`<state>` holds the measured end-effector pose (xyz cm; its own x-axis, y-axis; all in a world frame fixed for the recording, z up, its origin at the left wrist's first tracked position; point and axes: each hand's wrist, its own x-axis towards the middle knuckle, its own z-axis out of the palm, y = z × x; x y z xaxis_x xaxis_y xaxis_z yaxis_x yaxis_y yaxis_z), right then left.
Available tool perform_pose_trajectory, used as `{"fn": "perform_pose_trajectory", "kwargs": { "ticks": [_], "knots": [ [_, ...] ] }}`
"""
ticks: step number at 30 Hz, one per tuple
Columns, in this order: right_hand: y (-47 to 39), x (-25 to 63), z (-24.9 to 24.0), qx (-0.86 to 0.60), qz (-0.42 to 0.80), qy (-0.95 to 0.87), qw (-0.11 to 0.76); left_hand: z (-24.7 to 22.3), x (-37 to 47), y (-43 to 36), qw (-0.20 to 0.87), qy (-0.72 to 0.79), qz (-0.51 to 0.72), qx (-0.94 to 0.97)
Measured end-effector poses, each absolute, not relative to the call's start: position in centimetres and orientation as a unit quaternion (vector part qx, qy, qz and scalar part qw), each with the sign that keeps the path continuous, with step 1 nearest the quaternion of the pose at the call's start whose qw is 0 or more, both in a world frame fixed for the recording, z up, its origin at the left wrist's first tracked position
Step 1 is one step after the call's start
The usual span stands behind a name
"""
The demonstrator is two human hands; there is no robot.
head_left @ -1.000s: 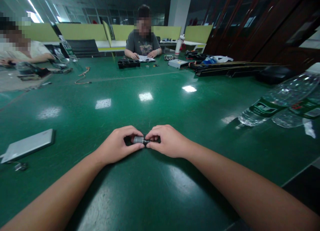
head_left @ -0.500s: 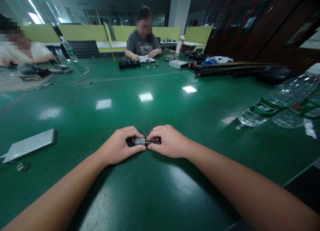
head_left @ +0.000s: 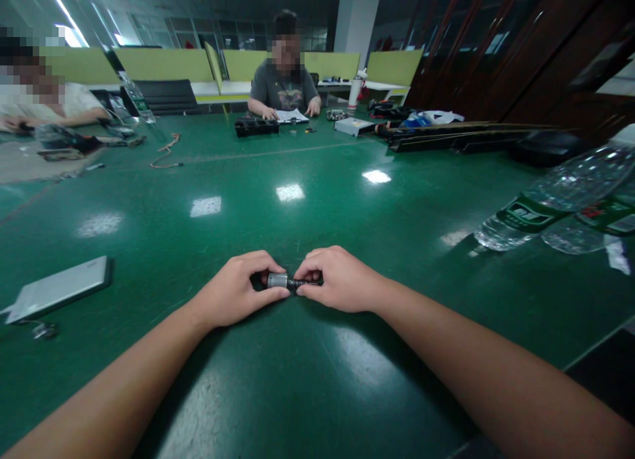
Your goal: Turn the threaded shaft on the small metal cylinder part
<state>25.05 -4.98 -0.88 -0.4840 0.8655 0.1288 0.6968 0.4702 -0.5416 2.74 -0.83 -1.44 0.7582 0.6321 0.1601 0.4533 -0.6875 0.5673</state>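
Observation:
Low over the green table [head_left: 238,227], my left hand [head_left: 243,284] pinches a small silver cylinder [head_left: 277,280], which looks like a small motor, between thumb and fingers. A thin dark ridged shaft [head_left: 297,284] sticks out of its right end. My right hand [head_left: 342,280] is closed, with thumb and fingertips round that shaft. The shaft's far end lies partly hidden within the right hand. Both hands are close together, with a narrow gap between their fingertips.
A silver power bank [head_left: 62,288] lies at left beside a small metal piece [head_left: 44,330]. Plastic bottles [head_left: 526,214] lean at right. Across the table a person [head_left: 285,82] handles papers near a black tray [head_left: 256,127]; another person [head_left: 54,105] sits at left.
My right hand has shifted slightly to the right along the shaft, so a bit more of it shows. My left hand and the cylinder stay put.

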Motion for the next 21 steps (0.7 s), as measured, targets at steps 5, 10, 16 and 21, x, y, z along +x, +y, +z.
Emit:
{"fn": "perform_pose_trajectory", "kwargs": {
  "ticks": [5,10,16,21],
  "knots": [
    [-5.07,25.34,-0.65,-0.473,0.224,-0.831,0.188,-1.44,2.7,-0.87,0.258,0.3,0.177,0.901],
    [-5.01,25.56,-0.69,-0.473,0.235,-0.828,0.188,-1.43,2.72,-0.86,0.257,0.301,0.174,0.902],
    [-4.92,25.69,-0.88,-0.473,0.24,-0.826,0.19,-1.47,2.73,-0.85,0.261,0.304,0.175,0.899],
    [-4.97,25.75,-0.83,-0.474,0.246,-0.824,0.187,-1.46,2.8,-0.88,0.261,0.304,0.174,0.899]
  ]
}}
